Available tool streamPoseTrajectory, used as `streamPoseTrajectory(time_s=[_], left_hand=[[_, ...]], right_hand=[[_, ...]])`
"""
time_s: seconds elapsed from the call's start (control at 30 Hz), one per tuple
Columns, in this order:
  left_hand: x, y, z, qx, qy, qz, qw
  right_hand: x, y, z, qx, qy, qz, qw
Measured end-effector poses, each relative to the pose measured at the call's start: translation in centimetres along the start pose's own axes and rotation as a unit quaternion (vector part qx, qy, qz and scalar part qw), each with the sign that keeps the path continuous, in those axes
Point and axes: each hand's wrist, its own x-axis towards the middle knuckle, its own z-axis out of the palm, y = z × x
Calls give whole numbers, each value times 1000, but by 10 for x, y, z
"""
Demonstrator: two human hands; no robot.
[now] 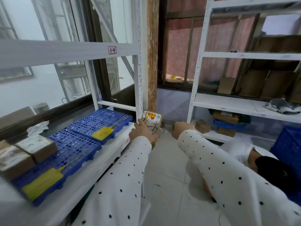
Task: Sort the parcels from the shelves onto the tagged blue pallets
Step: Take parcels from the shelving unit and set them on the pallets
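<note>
My left hand grips a small cardboard parcel with a red and yellow sticker, held in the air just right of the left shelf's corner post. My right hand is a closed fist a little to the right of the parcel, and it seems to hold a small brown thing that I cannot make out. Two blue pallets lie on the left shelf: the far pallet with a yellow tag, and the near pallet with a yellow tag. Two boxes sit at the near pallet's left end.
A white shelf unit at the right holds several cardboard boxes and a grey cloth. A small box lies on its bottom board. Another person crouches low at the right beside a blue crate. Tiled floor lies between the shelves.
</note>
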Motion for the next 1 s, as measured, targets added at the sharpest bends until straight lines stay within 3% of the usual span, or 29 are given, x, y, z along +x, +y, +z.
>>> streamPoseTrajectory(time_s=[0.27, 0.53, 0.67, 0.77, 1.0], left_hand=[[90, 4, 16, 7, 19, -26, 999], [185, -8, 22, 9, 56, -107, 993], [220, -21, 20, -4, 73, -188, 979], [239, -30, 15, -24, 104, -251, 962], [225, -91, 0, 6, 122, -389, 913]], right_hand=[[101, -21, 7, -4, 0, -29, 1000], [216, -60, 8, -24, -47, -173, 984], [263, -98, 14, 31, -138, -245, 959], [287, -129, 15, 49, -164, -291, 941], [289, -209, 16, -47, -128, -452, 881]])
